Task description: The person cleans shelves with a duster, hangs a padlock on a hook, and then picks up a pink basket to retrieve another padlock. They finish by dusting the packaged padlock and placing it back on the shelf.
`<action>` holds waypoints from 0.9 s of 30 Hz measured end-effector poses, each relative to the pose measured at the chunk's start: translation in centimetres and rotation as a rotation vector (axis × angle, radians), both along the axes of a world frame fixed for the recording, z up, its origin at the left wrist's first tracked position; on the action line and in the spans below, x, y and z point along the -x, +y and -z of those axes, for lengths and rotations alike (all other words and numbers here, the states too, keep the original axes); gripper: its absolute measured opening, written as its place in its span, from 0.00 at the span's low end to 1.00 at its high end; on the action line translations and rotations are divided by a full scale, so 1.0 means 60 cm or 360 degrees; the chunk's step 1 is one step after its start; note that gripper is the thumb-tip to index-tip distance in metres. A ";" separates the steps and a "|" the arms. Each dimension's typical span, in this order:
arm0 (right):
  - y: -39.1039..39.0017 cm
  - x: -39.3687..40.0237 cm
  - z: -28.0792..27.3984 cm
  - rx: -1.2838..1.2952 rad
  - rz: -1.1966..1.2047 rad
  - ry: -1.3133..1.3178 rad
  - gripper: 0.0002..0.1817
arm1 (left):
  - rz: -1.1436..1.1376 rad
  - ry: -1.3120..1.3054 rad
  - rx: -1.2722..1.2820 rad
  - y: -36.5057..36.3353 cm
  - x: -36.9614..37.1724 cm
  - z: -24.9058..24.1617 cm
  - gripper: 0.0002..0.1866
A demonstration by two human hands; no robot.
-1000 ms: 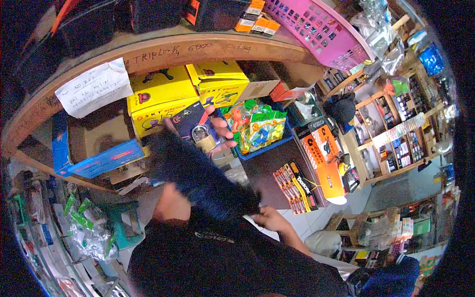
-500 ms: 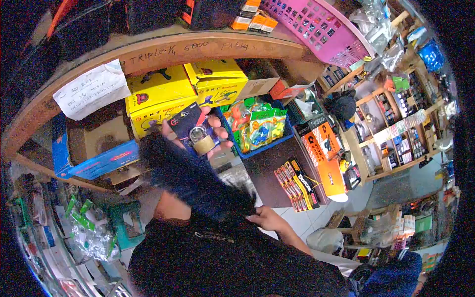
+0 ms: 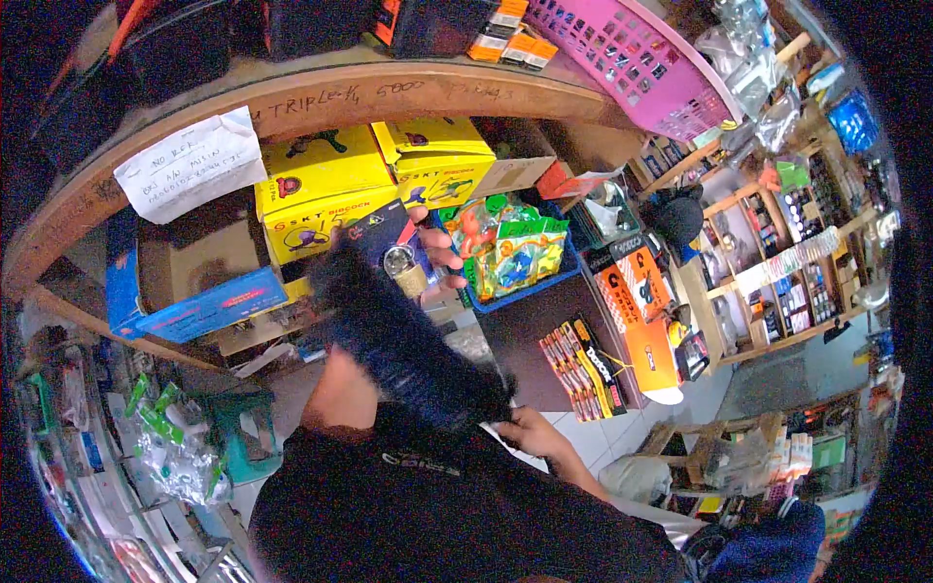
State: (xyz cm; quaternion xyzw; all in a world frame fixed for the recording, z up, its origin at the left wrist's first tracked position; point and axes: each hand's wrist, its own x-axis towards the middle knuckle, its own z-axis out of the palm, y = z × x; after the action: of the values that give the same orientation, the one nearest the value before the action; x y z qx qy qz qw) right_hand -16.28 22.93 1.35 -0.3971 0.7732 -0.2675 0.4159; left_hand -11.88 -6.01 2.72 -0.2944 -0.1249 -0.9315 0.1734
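Observation:
My left hand point(image 3: 443, 255) is by the blue bin, its fingers curled around the right side of a dark card pack with a padlock point(image 3: 403, 270). The padlock has a brass body and a silver shackle. A fluffy dark duster point(image 3: 408, 335) slants across the middle, covering my left forearm and part of the pack. At the duster's lower end, my right hand point(image 3: 530, 432) is closed on what looks like its handle, mostly hidden by the fingers. Yellow bibcock boxes point(image 3: 326, 199) stand on the shelf behind the pack.
A blue bin point(image 3: 530, 296) holds bagged colourful items. An open blue carton point(image 3: 209, 309) sits left on the shelf, under a handwritten paper point(image 3: 190, 165). Battery packs point(image 3: 583, 369) lie on the brown surface beside an orange box point(image 3: 646, 355). A pink basket point(image 3: 641, 58) stands above.
The duster has shifted rightward and now covers more of the padlock's left side. My left hand and the pack sit slightly further right; the whole view has shifted a little. My right hand stays closed.

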 end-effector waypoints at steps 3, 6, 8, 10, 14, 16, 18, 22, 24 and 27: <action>0.005 0.001 0.008 -0.0435 0.0685 -0.0390 0.24 | -0.0275 -0.0687 -0.0670 0.038 -0.029 -0.072 0.34; -0.011 -0.025 -0.018 -0.0286 0.0236 -0.0234 0.25 | 0.0018 -0.0012 -0.0014 0.016 -0.009 -0.023 0.38; -0.004 -0.009 -0.008 -0.0358 0.0442 -0.0334 0.25 | 0.0025 0.0131 0.0051 0.006 -0.002 -0.001 0.38; 0.022 0.000 0.042 -0.0448 0.0655 -0.0451 0.26 | -0.0182 -0.0657 -0.0681 0.032 -0.028 -0.067 0.40; 0.003 -0.020 0.027 -0.0294 0.0180 -0.0191 0.25 | 0.0096 0.0199 0.0019 0.001 0.006 0.015 0.38; 0.024 -0.003 0.068 -0.0100 0.0292 -0.0199 0.26 | 0.0072 0.0211 0.0070 0.007 -0.013 -0.022 0.38; -0.019 -0.023 -0.001 -0.0262 0.0634 -0.0540 0.25 | -0.0225 -0.0624 -0.0739 0.030 -0.036 -0.076 0.41; -0.014 -0.028 0.023 -0.0352 0.0244 -0.0198 0.24 | -0.0019 0.0205 0.0135 -0.012 -0.007 0.014 0.38; -0.016 -0.022 0.014 -0.0074 0.0444 -0.0304 0.25 | 0.0043 0.0232 0.0094 -0.005 -0.016 0.002 0.38; -0.012 -0.020 0.009 -0.0399 0.0439 -0.0280 0.25 | -0.0312 -0.0721 -0.0753 0.028 -0.041 -0.064 0.36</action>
State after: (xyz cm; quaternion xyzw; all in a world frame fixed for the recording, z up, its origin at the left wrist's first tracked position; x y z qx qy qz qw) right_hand -15.07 22.19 0.80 -0.2077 0.8082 -0.2573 0.4873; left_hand -9.45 -4.31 6.57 -0.0182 0.0318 -0.9552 0.2935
